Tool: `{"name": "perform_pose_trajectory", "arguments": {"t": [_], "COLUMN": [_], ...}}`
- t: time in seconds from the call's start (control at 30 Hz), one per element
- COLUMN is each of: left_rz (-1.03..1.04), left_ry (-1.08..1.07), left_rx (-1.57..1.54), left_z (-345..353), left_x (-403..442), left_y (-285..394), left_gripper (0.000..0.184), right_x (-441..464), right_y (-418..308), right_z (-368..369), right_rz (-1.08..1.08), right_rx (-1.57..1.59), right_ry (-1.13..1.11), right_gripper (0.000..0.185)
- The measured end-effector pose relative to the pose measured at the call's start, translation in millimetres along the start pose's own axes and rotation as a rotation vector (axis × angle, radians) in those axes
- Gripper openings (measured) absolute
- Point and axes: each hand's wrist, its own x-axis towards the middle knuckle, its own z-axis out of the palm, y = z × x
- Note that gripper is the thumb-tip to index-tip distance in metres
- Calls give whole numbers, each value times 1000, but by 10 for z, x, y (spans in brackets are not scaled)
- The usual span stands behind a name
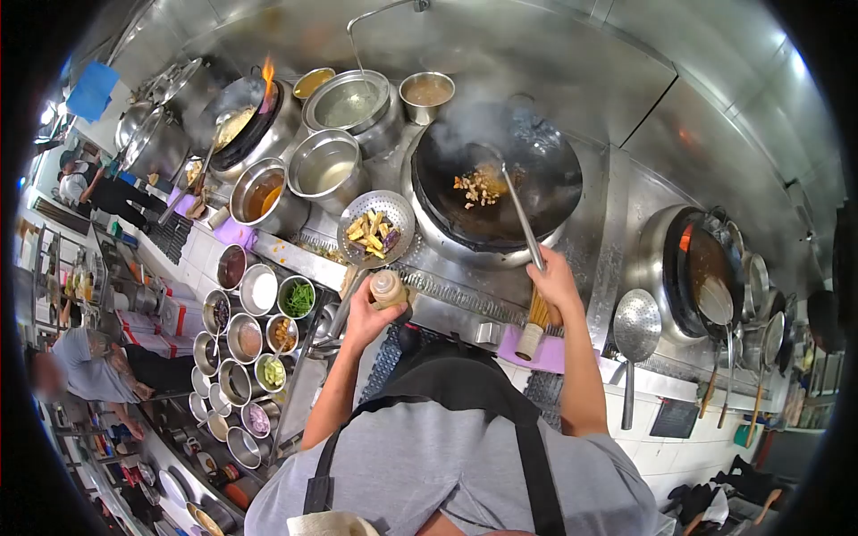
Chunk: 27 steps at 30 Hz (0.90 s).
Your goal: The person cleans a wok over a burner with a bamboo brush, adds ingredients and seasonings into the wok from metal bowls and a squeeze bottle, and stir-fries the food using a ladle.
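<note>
My right hand (556,279) is closed round the handle of a long metal ladle (522,214), whose head is in the black wok (554,170). Chopped brown food (480,186) lies in the wok, with steam above it. My left hand (366,314) grips a squat bottle (388,288) with a pale top, just below a perforated strainer (404,207) that holds fried eggplant pieces (374,234). Beneath my right hand a bamboo brush (534,326) rests by a purple cloth (572,362).
Pots of liquid (324,165) stand behind the strainer. Small metal ingredient bowls (245,335) fill the left side. Flame rises at another wok (237,125) at back left. At right are a wok (706,259) and a skimmer (637,326). Two people (85,353) appear far left.
</note>
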Motion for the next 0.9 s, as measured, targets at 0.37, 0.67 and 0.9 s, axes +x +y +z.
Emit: {"name": "perform_pose_trajectory", "arguments": {"t": [0.37,0.67,0.9], "left_rz": [3,47,78], "left_ry": [-15,-10,-142], "left_rx": [-25,638,1008], "left_z": [71,332,575], "left_x": [169,976,1757], "left_y": [122,453,754], "left_gripper": [57,67,65], "right_x": [-111,-575,-840], "right_y": [-11,-538,-961], "right_z": [198,-130,-366], "right_rz": [219,139,402], "right_rx": [114,249,939], "right_ry": [1,-16,-299], "right_gripper": [35,36,7]}}
